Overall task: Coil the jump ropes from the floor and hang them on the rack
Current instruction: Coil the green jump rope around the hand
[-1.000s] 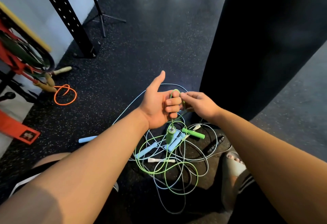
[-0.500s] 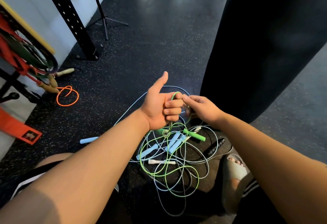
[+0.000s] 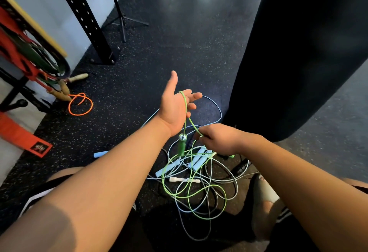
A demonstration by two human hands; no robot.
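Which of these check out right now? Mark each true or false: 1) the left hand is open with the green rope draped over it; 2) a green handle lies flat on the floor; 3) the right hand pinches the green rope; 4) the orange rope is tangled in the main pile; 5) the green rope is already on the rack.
1) True: the left hand is open, and the green rope is looped over its fingers.
2) False: the green handle dangles below that hand.
3) True: the right hand grips the rope.
4) False: the orange rope lies apart, left, near the rack.
5) False: most of it lies on the floor.
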